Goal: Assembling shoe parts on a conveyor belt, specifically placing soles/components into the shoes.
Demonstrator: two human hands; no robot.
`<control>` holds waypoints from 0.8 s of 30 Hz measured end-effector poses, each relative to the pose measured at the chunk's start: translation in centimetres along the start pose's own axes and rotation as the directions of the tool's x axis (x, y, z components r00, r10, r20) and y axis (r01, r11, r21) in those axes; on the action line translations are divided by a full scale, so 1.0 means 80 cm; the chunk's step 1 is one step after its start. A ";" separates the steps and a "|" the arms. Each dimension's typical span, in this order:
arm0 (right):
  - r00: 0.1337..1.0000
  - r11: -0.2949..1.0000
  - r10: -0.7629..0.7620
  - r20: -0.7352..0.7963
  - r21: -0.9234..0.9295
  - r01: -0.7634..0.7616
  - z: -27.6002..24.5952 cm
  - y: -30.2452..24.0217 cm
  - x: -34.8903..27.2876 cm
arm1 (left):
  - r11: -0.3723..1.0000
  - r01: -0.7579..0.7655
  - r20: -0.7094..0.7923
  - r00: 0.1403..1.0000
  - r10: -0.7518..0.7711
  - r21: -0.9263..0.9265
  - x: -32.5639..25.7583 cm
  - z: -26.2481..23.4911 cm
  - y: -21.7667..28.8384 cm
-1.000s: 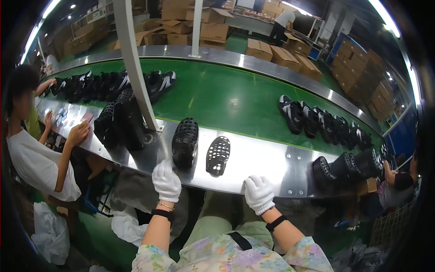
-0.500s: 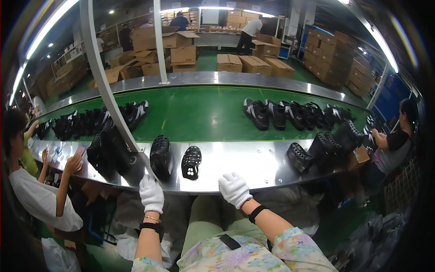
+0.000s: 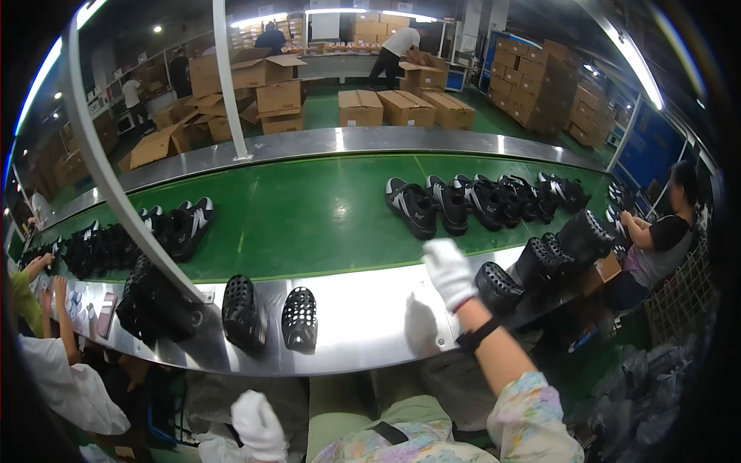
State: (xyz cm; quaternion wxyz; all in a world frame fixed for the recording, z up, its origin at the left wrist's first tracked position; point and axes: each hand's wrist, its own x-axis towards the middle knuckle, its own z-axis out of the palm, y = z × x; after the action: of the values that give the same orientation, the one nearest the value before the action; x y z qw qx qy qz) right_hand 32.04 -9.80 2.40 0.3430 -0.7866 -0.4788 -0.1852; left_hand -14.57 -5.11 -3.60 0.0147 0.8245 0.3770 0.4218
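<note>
My right hand (image 3: 446,272), in a white knit glove, reaches over the steel ledge (image 3: 370,324) to the near edge of the green belt (image 3: 309,208). It is just short of a row of black sneakers with grey stripes, nearest the end sneaker (image 3: 413,210). My left hand (image 3: 258,426), also gloved, hangs low in front of the ledge near my lap, touching no shoe. Both hands are smeared, so their fingers are hard to read. On the ledge stand a single perforated black shoe-shaped piece (image 3: 299,320) and a thicker one (image 3: 243,312), probably a stack.
More perforated stacks stand at right (image 3: 498,285) and left, beside a slanting metal post (image 3: 116,185). A second row of sneakers (image 3: 189,231) lies on the belt at left. Co-workers sit at both sides, one at right (image 3: 668,224). Cardboard boxes (image 3: 409,108) stand beyond.
My right hand has moved forward and right, from the ledge's edge to the belt. My left hand has drawn back and down off the ledge. The whole view has shifted as my head turned.
</note>
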 end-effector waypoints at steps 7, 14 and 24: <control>0.876 0.908 0.379 0.298 -0.302 -0.290 0.000 0.166 0.135 | 0.924 -0.113 0.247 0.945 0.214 -0.366 0.058 0.082 0.099; 0.616 0.869 0.463 0.637 -0.190 -0.456 0.017 0.144 0.185 | 0.883 -0.048 0.260 0.947 0.189 -0.466 0.120 0.114 0.112; 0.745 0.935 0.258 0.615 -0.355 -0.031 0.038 0.048 0.160 | 0.779 0.140 0.360 0.926 0.116 -0.611 0.115 0.133 0.132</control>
State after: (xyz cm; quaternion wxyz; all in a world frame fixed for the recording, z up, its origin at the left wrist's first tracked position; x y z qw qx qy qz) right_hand 41.35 -0.77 6.84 0.0349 -0.8815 -0.4680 0.0526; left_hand 2.65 -3.70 -0.53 0.3627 0.8352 0.2106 0.3556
